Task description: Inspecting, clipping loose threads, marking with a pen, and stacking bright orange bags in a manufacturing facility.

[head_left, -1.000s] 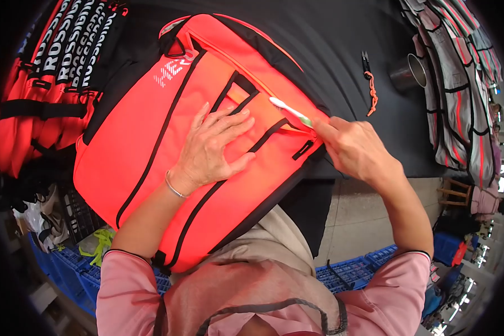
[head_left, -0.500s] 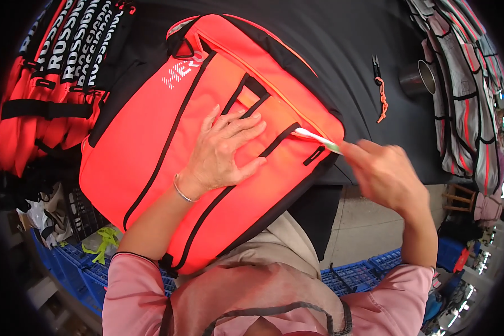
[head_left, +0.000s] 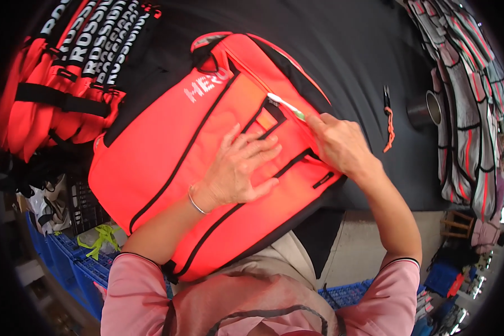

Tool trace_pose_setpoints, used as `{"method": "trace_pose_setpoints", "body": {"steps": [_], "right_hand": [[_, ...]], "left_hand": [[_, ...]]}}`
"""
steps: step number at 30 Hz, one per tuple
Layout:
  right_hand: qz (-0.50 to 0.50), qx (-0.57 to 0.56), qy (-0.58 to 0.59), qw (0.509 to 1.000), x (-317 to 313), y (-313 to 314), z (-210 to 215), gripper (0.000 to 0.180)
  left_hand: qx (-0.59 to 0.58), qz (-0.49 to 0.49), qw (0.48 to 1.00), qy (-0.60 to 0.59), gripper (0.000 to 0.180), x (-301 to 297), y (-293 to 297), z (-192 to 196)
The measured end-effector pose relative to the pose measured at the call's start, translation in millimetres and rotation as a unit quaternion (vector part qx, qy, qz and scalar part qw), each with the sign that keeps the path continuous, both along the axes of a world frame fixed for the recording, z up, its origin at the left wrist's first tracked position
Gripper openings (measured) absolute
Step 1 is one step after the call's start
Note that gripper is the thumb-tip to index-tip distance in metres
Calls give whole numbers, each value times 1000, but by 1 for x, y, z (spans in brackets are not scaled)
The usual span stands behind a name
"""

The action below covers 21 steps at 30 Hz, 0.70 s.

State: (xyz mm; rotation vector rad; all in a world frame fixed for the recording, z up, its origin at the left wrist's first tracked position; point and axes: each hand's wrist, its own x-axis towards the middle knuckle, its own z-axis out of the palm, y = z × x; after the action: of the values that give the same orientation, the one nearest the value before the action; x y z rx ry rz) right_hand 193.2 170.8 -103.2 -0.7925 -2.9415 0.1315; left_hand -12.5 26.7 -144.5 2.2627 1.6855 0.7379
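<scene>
A bright red-orange bag with black piping, zips and pale lettering lies flat on the black-covered table. My left hand, a thin bracelet at its wrist, rests spread on the front panel. In my closed right hand is a white and green toothbrush. Its white head is at the top of the black-edged strap patch near the bag's upper zip; whether the bristles touch the fabric I cannot tell. My right fingers hide the rest of the handle.
Red bags with black lettered straps are stacked at the far left, grey bags at the right. Small thread snips on an orange cord lie near a metal cup. Blue crates and a wooden stool stand below.
My right hand has carried the toothbrush up and left, from the lower pocket edge to the strap patch. My left hand stays spread on the bag. The whole view has shifted slightly.
</scene>
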Motion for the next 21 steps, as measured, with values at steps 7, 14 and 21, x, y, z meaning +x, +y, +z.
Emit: {"method": "trace_pose_setpoints", "body": {"steps": [7,14,21], "right_hand": [[43,25,100,994,-71,33,-37,33],[82,48,82,992,-68,34,-20,37],[21,54,101,993,-70,29,4,24]], "left_hand": [[6,-16,1000,-5,60,2,-2,-2],[14,-7,999,-45,58,-3,1,-7],[13,-28,998,-54,57,-2,2,-7]]}}
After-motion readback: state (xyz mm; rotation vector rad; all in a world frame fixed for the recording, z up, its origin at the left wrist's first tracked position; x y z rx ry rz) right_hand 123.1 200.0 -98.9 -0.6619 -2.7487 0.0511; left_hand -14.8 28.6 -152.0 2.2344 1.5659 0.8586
